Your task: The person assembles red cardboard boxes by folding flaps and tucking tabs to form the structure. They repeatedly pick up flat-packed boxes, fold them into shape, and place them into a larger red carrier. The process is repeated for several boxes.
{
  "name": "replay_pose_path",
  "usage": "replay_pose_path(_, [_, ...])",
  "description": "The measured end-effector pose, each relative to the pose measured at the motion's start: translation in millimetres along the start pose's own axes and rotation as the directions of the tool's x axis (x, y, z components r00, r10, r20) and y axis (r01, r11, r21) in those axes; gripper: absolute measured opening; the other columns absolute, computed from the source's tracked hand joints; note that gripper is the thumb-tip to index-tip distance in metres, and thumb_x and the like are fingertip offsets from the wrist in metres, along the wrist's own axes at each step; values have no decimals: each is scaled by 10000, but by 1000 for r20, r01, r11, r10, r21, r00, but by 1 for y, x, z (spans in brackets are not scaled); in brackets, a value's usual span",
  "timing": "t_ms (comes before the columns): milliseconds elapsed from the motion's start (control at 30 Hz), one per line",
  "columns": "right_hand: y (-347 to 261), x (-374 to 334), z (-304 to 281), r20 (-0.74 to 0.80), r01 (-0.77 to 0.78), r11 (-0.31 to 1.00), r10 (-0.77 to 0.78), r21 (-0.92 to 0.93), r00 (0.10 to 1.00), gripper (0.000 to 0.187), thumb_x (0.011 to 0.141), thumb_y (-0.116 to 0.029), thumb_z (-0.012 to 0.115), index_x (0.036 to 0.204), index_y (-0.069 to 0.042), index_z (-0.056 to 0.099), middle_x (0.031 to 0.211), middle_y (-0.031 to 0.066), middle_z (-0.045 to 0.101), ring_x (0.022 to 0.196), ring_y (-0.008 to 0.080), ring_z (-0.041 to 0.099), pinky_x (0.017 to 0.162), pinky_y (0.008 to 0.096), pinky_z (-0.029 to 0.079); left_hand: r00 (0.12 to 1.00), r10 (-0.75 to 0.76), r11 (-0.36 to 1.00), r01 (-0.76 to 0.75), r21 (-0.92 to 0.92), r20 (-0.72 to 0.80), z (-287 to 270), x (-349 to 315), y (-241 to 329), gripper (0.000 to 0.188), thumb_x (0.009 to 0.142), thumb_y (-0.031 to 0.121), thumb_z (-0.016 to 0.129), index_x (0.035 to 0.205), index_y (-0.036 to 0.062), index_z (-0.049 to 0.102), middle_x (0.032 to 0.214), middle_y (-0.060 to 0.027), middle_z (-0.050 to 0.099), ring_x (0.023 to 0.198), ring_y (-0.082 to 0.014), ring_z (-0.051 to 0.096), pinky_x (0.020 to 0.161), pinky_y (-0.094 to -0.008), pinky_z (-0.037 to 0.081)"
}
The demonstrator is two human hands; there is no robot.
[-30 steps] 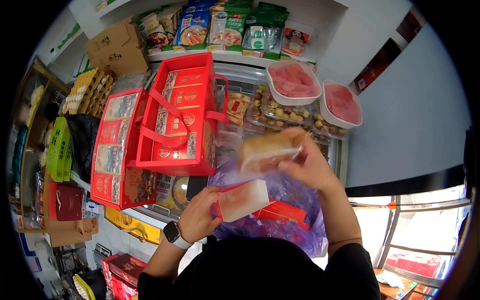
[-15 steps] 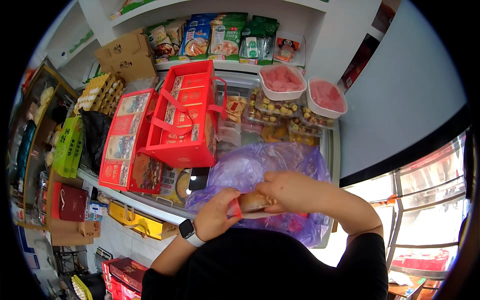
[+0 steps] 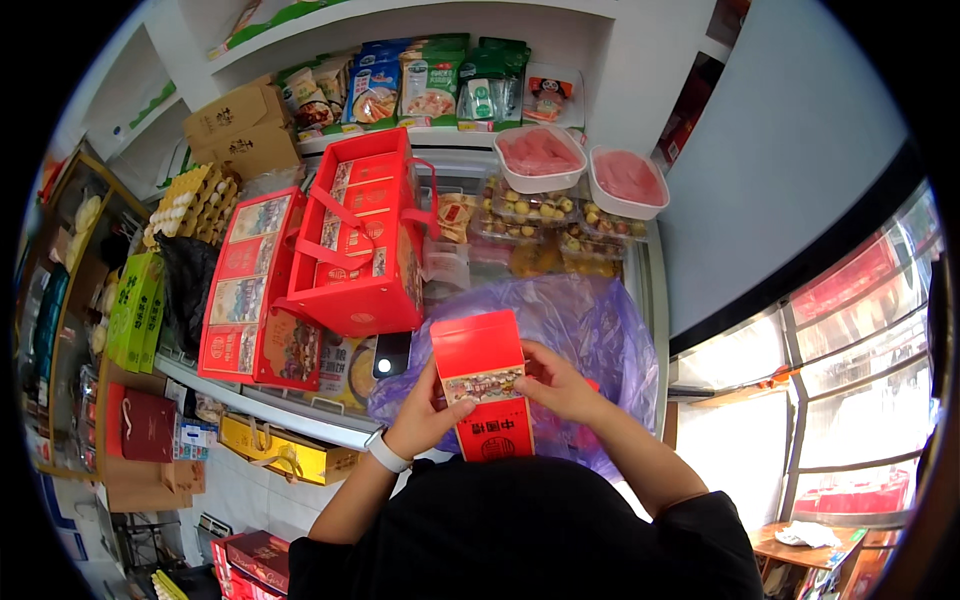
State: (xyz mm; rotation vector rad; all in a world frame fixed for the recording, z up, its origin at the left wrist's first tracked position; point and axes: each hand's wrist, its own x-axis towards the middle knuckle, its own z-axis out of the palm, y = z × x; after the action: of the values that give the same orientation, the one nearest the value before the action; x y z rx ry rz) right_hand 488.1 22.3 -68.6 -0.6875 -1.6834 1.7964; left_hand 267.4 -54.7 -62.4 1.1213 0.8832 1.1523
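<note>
Between my two hands is a small red paper box (image 3: 487,345) with a printed picture band across its middle and a plain red panel at its far end. My left hand (image 3: 428,412) grips its left side, the thumb lying on the front. On the right side, my right hand (image 3: 558,384) holds it with the thumb on the band. A crumpled purple plastic bag (image 3: 590,315) spreads under and beyond the box. The inside of the box does not show. A dark phone (image 3: 392,352) lies left of the bag.
A large red gift carton with ribbon handles (image 3: 375,300) and another red carton (image 3: 225,335) stand left on the freezer top. White tubs of pink food (image 3: 545,183) sit on clear fruit boxes (image 3: 510,233) at the far right. Egg trays (image 3: 190,205) and shelved packets (image 3: 432,85) lie beyond.
The red box has been turned so its printed face shows, and both hands now hold its sides. The brownish wrapped item that was at my right fingers is out of sight.
</note>
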Motion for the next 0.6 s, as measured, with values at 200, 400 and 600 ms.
replay_pose_path(200, [9,-3,10,-130,-56,990,39,-131,991,353,923,-190,520,1214,-3,451,1072,79,567,976,117,538,861,280,433,1000,-2,1000,2,-18,0,-1,9,-11,466,924,113,512,1341,11,330,1232,-70,484,1130,-134,463,958,-290,376])
replay_pose_path(400, [10,-4,7,-188,-114,961,67,-251,980,370,949,-260,475,1197,15,472,998,92,595,925,126,543,819,284,442,998,-61,978,60,198,0,-7,25,-15,305,959,192,455,1169,-22,512,1065,-58,582,946,-93,524,833,-259,439])
replay_pose_path(600, [20,2,12,-325,-97,965,13,-243,946,353,937,-235,480,1180,20,489,922,132,593,893,174,576,804,299,451,975,-223,975,223,14,17,-22,35,-28,306,963,220,434,1081,-26,573,986,-43,609,863,-76,540,786,-243,449])
